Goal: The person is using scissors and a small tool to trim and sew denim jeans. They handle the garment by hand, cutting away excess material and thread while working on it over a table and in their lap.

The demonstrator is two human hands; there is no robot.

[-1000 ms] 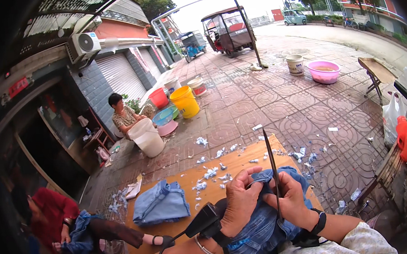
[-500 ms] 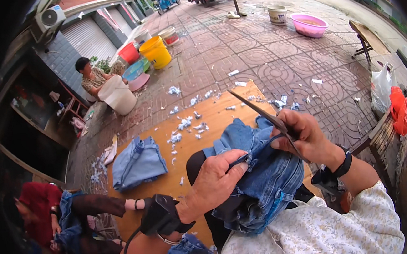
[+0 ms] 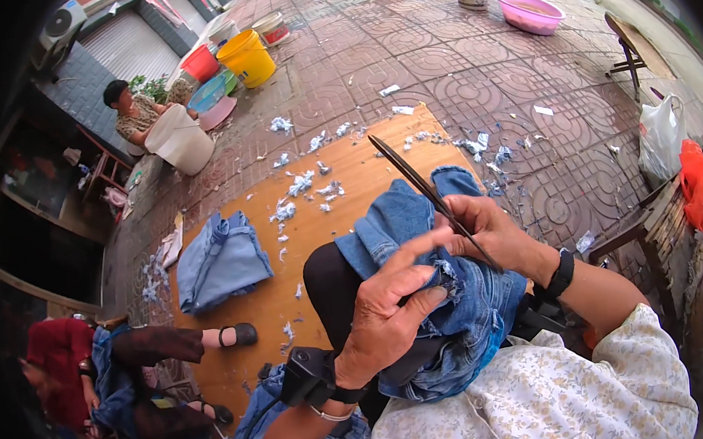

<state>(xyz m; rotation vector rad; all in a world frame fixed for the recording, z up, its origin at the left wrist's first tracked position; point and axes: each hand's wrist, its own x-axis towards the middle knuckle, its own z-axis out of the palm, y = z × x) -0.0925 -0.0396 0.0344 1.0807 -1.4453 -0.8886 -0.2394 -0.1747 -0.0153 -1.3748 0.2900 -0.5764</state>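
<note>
My right hand (image 3: 476, 226) grips long dark scissors (image 3: 407, 170), blades angled toward the upper left, over bunched blue jeans (image 3: 480, 333) lying across my dark-clad knee (image 3: 331, 279). My left hand (image 3: 392, 315) is at the frayed patch of the jeans, index finger stretched toward my right hand, thumb and other fingers partly bent and apart. Folded light-blue jeans (image 3: 219, 263) lie on an orange wooden board (image 3: 322, 164), with pale scraps (image 3: 299, 186) scattered beside them. More denim (image 3: 344, 435) lies low, behind my left forearm.
At lower left a seated person in red (image 3: 60, 350) holds denim. Another person (image 3: 133, 117) sits by several buckets (image 3: 244, 59). A pink basin (image 3: 529, 11) and folding stand (image 3: 628, 57) are at upper right; plastic bags (image 3: 700, 184) sit on a rack at right.
The view has tilted down. The scissors have swung from upright to a leftward slant. My left hand has shifted lower on the jeans and its index finger has lifted and straightened.
</note>
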